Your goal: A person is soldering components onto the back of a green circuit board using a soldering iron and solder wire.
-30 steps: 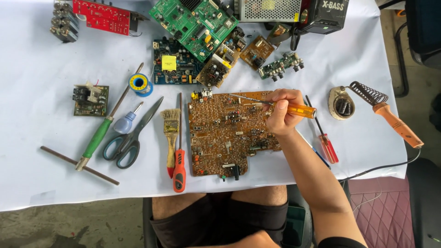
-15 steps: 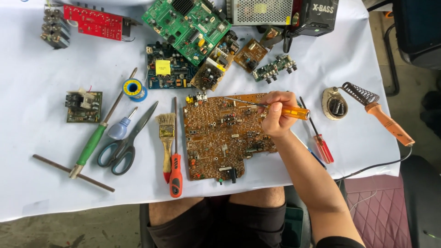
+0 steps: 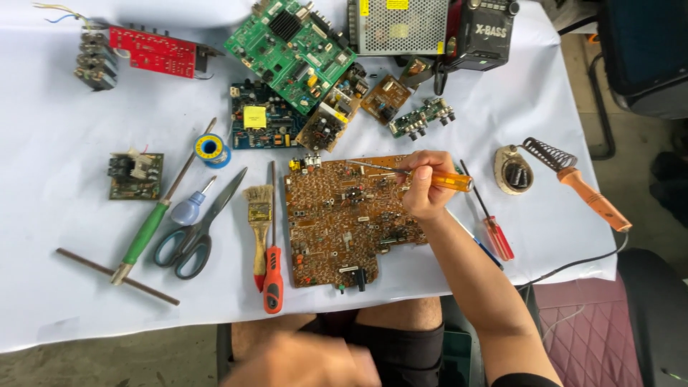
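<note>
- The right hand (image 3: 423, 192) is closed in a pen-like grip around an orange-handled screwdriver (image 3: 446, 180), whose shaft runs toward nine o'clock so that its tip sits over the upper part of the brown circuit board (image 3: 344, 222).
- That board lies flat on the white-covered surface (image 3: 57, 215), solder side up, right in front of the person; the hand rests on its right edge.
- The left hand (image 3: 301, 362) is a blur at six o'clock, low over the lap; I cannot tell whether it is open or holds anything.
- The step in hand looks like probing or prying at a point near the board's top edge; the move would call for a steady tip and a light touch.
- At three o'clock from the hand lie a red-handled screwdriver (image 3: 494, 233) and, further out, a soldering iron (image 3: 591, 197).
- At nine o'clock, beyond the board, lie a brush (image 3: 259, 215), scissors (image 3: 197, 229) and a solder spool (image 3: 212, 150).
</note>
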